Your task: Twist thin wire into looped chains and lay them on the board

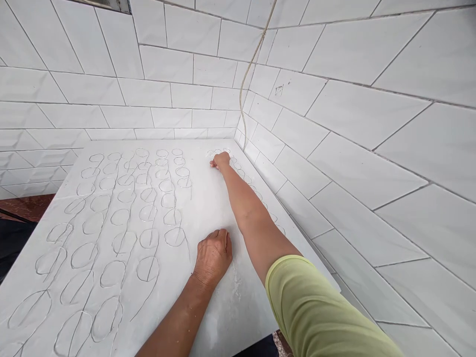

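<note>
A large white slab lies flat in a tiled corner, its face covered with rows of looped clear beads. My right hand reaches to the far right corner of the slab, fingers curled closed near the small loops there; what it grips is hidden. My left hand rests palm down on the bare middle strip of the slab, fingers curled under at the tips. A yellow-green sleeve covers my right upper arm.
White tiled walls close in behind and to the right of the slab. A thin pale cable hangs down the corner. Brown floor and a dark patch show past the slab's left edge.
</note>
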Action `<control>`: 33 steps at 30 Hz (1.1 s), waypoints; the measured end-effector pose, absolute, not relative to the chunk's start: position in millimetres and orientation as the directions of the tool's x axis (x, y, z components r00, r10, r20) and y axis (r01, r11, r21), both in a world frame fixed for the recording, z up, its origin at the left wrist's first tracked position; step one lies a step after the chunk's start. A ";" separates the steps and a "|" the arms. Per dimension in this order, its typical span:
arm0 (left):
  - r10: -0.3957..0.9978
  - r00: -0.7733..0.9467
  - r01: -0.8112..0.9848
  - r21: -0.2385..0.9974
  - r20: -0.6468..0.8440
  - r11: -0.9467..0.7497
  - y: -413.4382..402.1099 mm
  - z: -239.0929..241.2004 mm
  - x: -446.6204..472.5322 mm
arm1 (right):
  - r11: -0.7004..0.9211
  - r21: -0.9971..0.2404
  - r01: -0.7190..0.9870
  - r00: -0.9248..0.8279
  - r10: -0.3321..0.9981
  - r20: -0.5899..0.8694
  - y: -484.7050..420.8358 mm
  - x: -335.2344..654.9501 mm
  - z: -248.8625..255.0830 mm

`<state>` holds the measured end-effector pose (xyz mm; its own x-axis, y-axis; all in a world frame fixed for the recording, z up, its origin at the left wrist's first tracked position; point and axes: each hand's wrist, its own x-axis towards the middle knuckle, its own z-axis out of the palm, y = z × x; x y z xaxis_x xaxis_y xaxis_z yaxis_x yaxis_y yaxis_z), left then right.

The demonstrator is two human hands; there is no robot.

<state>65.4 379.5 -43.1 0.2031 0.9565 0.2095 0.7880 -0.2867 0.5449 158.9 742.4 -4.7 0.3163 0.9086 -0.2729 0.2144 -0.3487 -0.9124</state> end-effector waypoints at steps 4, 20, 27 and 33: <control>0.956 0.192 0.800 0.529 0.222 -0.284 379.6 -42.0 66.0 | -0.327 -0.913 0.243 0.318 0.916 -0.244 734.7 160.9 -5.6; 0.957 0.199 0.805 0.522 0.211 -0.282 382.3 -43.1 64.6 | -0.066 -0.659 0.749 0.222 0.962 0.156 679.4 144.6 -21.6; 0.949 0.202 0.823 0.483 0.243 -0.299 384.7 -46.2 64.1 | 0.210 -0.363 0.908 -0.045 0.910 0.412 675.5 133.3 -37.6; 0.950 0.215 0.821 0.485 0.227 -0.302 384.2 -43.7 64.1 | 0.150 -0.348 0.925 -0.070 0.970 0.232 700.0 136.5 -36.4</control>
<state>64.1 384.2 -43.7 0.2150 0.9498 0.2275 0.8208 -0.3019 0.4848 136.5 700.0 -36.4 -0.0696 0.9702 0.2321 0.9255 0.1497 -0.3480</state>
